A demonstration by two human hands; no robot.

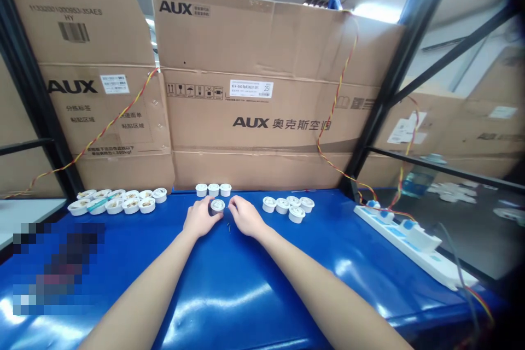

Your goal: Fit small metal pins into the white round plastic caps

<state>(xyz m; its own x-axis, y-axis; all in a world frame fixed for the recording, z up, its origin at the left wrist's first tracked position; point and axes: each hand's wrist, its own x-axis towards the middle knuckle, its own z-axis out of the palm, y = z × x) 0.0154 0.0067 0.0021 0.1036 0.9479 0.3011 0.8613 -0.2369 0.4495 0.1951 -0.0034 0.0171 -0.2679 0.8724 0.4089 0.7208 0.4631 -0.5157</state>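
My left hand (199, 217) is closed round the side of a small round white cup with a lid-like top (217, 205), which stands upright on the blue table (229, 295). Just right of that cup, my right hand (246, 215) has its fingers pinched together; whatever may be between them is too small to make out. Between the hands lie a few tiny thin dark pieces (228, 225), perhaps screws or pins. Behind them stand three similar white cups (214, 190) in a row. To the right of my right hand is a cluster of several more white cups (296, 214).
On the left are several open white cups (131, 206) with small brownish contents. A white power strip (414, 246) with plugs runs along the right side. Cardboard sheets (262, 147) wall off the back, with a red-yellow wire (337, 87) hanging there. A blurred-out patch (61, 268) covers something left.
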